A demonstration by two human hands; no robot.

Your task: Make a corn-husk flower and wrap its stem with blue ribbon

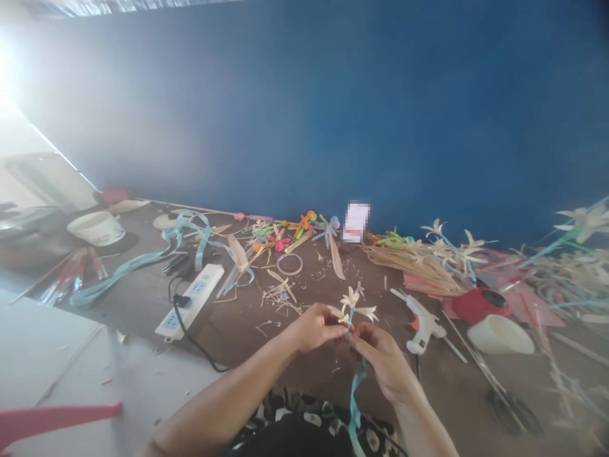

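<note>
A small spray of cream artificial flowers (pixel 352 301) stands up between my two hands, its stem wrapped in light blue. My left hand (pixel 314 329) is closed, thumb and fingers pinching the stem just under the blossoms. Close beside it my right hand (pixel 380 357) is also closed, its fingertips pinching the light blue ribbon (pixel 356 406) at the stem. The ribbon's free end hangs down past that hand towards my lap. Fingers cover the lower part of the stem. Right of my hands lies a white glue gun (pixel 423 325) on the brown table.
A white power strip (pixel 193 302) with a black cord lies to the left. Blue ribbon loops, dry husk strips (pixel 335 254), scraps, a clear tape ring (pixel 289 264) and colourful pipe-cleaner figures (pixel 304 223) lie behind. A cream cup (pixel 501 334), scissors (pixel 514 409) and finished-looking flowers (pixel 460 254) are at right.
</note>
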